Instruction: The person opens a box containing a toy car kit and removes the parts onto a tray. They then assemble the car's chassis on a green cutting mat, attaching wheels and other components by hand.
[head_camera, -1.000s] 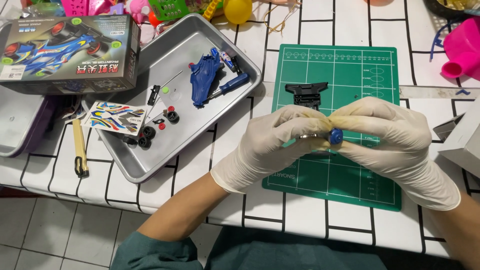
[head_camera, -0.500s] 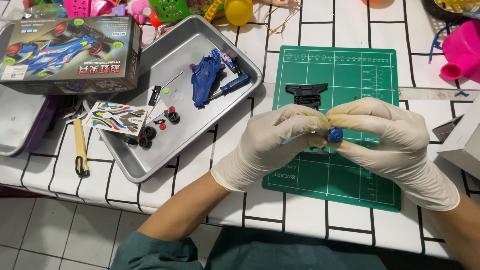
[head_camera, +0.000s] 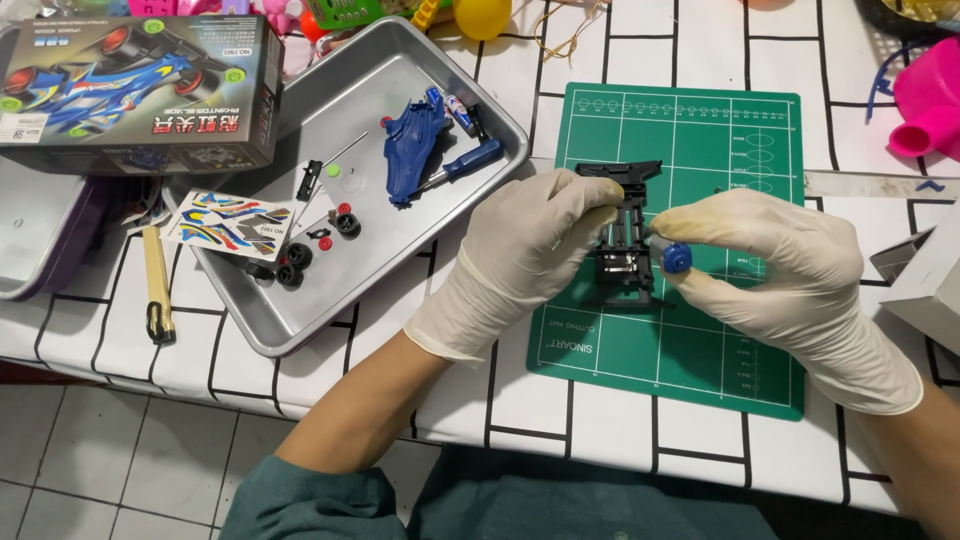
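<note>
Pinch the black frame (head_camera: 625, 240) steady with your left hand (head_camera: 520, 265); your right hand (head_camera: 790, 280) grips the blue wheel (head_camera: 677, 258), so push it on squarely.

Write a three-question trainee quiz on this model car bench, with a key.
1. True or false: the black chassis is held between the left hand and the right hand over the green cutting mat.
2. Which item lies in the metal tray? A) the blue car body B) a yellow balloon C) the printed box
3. Fill in: the right hand's fingertips pinch a small ____ wheel at the chassis side.

Key: 1 true; 2 A; 3 blue.
</note>
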